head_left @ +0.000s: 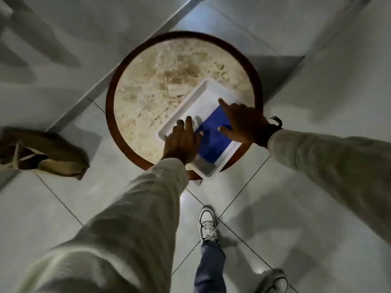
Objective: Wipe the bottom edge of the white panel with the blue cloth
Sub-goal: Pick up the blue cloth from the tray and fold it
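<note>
A white panel (pixel 203 98), shaped like a shallow rectangular tray, lies on the near right part of a round table (pixel 148 102), with its near corner past the table's rim. A blue cloth (pixel 213 144) lies flat on the panel's near half. My left hand (pixel 182 140) rests flat on the panel's left edge, fingers touching the cloth's left side. My right hand (pixel 241 123) presses on the cloth from the right, fingers spread, the index finger pointing up the panel.
The round table has a mottled beige stone top and a dark brown rim. A brown bag (pixel 42 153) lies on the tiled floor at the left. My feet in white sneakers (pixel 208 225) stand on the tiles below the table.
</note>
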Demonstrator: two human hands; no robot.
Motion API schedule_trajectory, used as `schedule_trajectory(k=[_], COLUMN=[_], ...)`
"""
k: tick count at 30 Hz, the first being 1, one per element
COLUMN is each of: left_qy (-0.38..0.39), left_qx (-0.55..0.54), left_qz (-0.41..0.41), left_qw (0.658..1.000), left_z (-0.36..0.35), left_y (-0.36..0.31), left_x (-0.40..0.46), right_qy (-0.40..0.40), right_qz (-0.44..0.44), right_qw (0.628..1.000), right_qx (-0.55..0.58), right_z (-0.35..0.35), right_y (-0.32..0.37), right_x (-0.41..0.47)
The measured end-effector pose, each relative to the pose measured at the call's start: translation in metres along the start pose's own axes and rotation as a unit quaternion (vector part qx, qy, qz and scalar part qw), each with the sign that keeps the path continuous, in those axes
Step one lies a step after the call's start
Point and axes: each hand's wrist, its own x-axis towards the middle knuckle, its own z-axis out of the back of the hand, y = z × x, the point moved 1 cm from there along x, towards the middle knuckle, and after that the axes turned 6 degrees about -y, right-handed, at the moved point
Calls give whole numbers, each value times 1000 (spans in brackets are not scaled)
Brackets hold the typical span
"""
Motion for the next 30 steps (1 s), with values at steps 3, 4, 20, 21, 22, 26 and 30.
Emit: schedule_trajectory(k=[3, 4, 20, 21, 22, 26, 30], left_qy=[54, 71, 97, 78, 60, 39, 56], left_qx=[-37, -39, -278, -303, -332, -389, -369], left_qz=[36, 42, 159, 162, 170, 153, 93], left_qw=[997, 996, 942, 936, 926, 908, 923], left_z=[-34, -40, -16, -6, 6, 48, 58], left_y=[2, 1, 0, -5, -11, -65, -160], left_x=[26, 30, 37, 32, 27, 5, -31], right_qy=[49, 66, 13, 0, -11, -42, -84], right_qz=[-81, -116, -269, -287, -310, -379, -452], right_qw=[995, 991, 908, 885, 856, 709, 565], right_qx=[29, 28, 321, 367, 414, 593, 685], right_z=[-39, -47, -17, -6, 7, 55, 80], right_y=[-6, -7, -23, -25, -28, -52, -85], right_x=[24, 29, 27, 17, 5, -58, -144])
